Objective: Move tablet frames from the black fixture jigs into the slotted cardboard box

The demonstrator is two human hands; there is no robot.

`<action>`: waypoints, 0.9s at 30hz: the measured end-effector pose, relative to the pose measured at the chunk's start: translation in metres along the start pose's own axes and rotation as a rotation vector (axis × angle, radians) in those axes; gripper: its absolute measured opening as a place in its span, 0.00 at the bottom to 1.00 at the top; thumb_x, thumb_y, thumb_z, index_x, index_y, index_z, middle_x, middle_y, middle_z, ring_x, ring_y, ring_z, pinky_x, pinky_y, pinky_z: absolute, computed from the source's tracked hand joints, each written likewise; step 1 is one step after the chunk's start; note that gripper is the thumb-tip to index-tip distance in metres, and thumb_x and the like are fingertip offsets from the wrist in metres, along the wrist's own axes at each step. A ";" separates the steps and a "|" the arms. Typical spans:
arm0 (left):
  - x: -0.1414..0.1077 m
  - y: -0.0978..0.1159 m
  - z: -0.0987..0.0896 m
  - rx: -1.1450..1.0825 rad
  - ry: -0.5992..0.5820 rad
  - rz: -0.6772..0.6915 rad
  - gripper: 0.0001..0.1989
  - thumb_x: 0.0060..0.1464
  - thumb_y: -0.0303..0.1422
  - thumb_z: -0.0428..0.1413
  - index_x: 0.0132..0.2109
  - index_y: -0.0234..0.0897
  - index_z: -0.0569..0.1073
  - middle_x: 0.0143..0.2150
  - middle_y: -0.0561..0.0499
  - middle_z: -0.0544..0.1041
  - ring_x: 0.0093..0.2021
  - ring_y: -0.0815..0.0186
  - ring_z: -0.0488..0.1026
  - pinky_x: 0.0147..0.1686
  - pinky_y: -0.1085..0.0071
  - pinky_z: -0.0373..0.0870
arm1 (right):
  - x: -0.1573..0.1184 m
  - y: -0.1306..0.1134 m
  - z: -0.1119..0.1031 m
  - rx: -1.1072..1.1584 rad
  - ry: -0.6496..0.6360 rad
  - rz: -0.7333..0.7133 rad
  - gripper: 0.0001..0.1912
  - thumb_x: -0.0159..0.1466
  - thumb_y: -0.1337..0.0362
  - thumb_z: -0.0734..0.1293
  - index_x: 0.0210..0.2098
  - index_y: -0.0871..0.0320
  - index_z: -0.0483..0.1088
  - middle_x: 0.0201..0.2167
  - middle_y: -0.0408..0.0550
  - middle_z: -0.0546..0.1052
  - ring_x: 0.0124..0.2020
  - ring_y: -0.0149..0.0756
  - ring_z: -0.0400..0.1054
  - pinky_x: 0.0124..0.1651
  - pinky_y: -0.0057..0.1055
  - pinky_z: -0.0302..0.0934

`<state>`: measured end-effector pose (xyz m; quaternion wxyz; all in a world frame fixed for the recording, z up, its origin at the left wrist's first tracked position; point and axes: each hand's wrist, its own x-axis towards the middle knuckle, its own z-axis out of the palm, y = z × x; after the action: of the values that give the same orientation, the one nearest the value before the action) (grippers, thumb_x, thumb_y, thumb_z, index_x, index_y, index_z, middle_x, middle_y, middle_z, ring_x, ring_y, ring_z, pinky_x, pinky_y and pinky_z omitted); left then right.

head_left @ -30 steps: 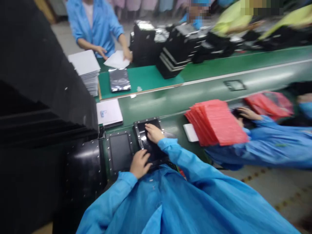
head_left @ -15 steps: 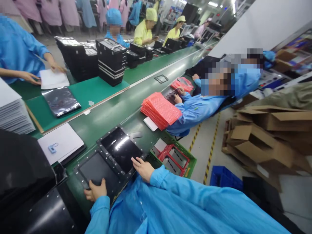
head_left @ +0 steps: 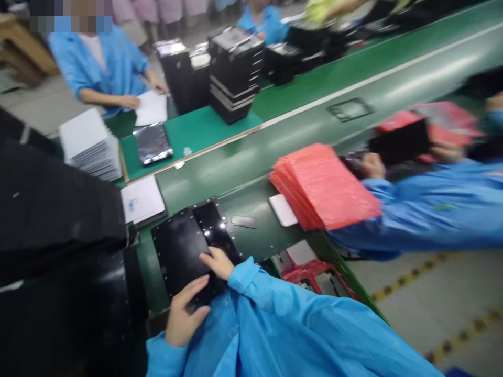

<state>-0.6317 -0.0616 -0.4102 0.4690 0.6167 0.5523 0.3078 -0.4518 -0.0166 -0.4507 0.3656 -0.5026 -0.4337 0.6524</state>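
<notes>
A flat black panel with small light dots along its edges lies on the green bench in front of me. It overlaps a second, glossy black panel, of which only the right strip shows. My left hand is at the near edge of the top panel, thumb and fingers spread, with nothing held. My right hand rests on the panel's right side with its fingers stretched out; motion blurs the fingertips a little.
Red plastic bags are stacked to the right, beside a white block. A green crate holds red-edged parts. White sheets lie left. Large black stacks stand near left. A co-worker's hands hold a black plate.
The left panel now shows a plain black face and covers part of the glossy one; before, the two lay side by side. Both hands have come closer together. My view has turned left.
</notes>
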 end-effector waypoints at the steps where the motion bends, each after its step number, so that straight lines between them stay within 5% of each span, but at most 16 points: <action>1: -0.003 0.014 0.015 0.105 -0.023 0.087 0.18 0.48 0.42 0.60 0.45 0.39 0.78 0.48 0.43 0.79 0.51 0.52 0.75 0.53 0.54 0.72 | 0.000 0.003 -0.002 0.064 0.059 0.003 0.31 0.58 0.39 0.62 0.44 0.60 0.73 0.41 0.51 0.78 0.44 0.44 0.71 0.50 0.40 0.64; 4: -0.007 0.033 0.048 0.429 0.121 0.210 0.13 0.56 0.36 0.55 0.46 0.40 0.78 0.49 0.44 0.78 0.51 0.55 0.74 0.52 0.54 0.73 | -0.004 0.010 -0.022 0.189 0.098 0.024 0.32 0.57 0.37 0.62 0.41 0.60 0.73 0.39 0.51 0.78 0.42 0.45 0.71 0.49 0.41 0.65; 7: -0.012 0.036 0.061 0.565 0.130 0.202 0.12 0.58 0.34 0.52 0.46 0.38 0.77 0.47 0.44 0.79 0.49 0.58 0.76 0.48 0.58 0.76 | -0.005 0.010 -0.049 0.188 0.108 0.046 0.31 0.56 0.37 0.64 0.40 0.60 0.72 0.38 0.52 0.78 0.41 0.46 0.72 0.47 0.41 0.66; 15: -0.013 0.039 0.068 0.653 0.010 0.175 0.13 0.59 0.34 0.51 0.47 0.37 0.77 0.45 0.44 0.79 0.45 0.60 0.77 0.45 0.61 0.76 | -0.013 0.006 -0.083 0.082 0.207 0.061 0.30 0.53 0.38 0.66 0.35 0.60 0.74 0.32 0.52 0.79 0.33 0.43 0.73 0.39 0.39 0.69; 19: -0.014 0.029 0.064 0.682 -0.034 0.221 0.14 0.59 0.35 0.51 0.48 0.37 0.76 0.46 0.43 0.79 0.46 0.59 0.76 0.46 0.60 0.76 | -0.040 0.007 -0.114 0.022 0.442 0.039 0.26 0.54 0.41 0.67 0.35 0.59 0.75 0.31 0.52 0.79 0.31 0.41 0.74 0.37 0.39 0.71; 21: -0.013 0.017 0.043 0.712 -0.032 0.262 0.14 0.59 0.35 0.51 0.48 0.37 0.76 0.46 0.43 0.79 0.47 0.59 0.76 0.47 0.59 0.75 | -0.049 0.004 -0.127 -0.008 0.547 0.009 0.24 0.55 0.43 0.67 0.34 0.58 0.75 0.29 0.51 0.79 0.29 0.40 0.74 0.37 0.40 0.71; 23: -0.010 0.000 0.000 0.755 -0.020 0.274 0.14 0.58 0.35 0.51 0.47 0.37 0.77 0.46 0.42 0.79 0.48 0.58 0.75 0.48 0.59 0.74 | -0.050 -0.002 -0.129 -0.053 0.598 -0.032 0.23 0.54 0.43 0.68 0.34 0.58 0.74 0.28 0.51 0.79 0.28 0.39 0.74 0.37 0.40 0.71; 27: 0.003 -0.047 -0.143 0.822 0.140 0.054 0.14 0.53 0.37 0.53 0.43 0.37 0.78 0.45 0.42 0.79 0.48 0.54 0.75 0.51 0.58 0.71 | -0.030 -0.023 -0.083 -0.145 0.490 -0.095 0.23 0.54 0.43 0.68 0.33 0.58 0.75 0.30 0.52 0.79 0.30 0.40 0.75 0.39 0.39 0.71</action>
<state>-0.7781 -0.0271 -0.4008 0.1369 0.7442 0.6435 0.1152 -0.3631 -0.0195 -0.4293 0.4530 -0.6495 -0.4012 0.4603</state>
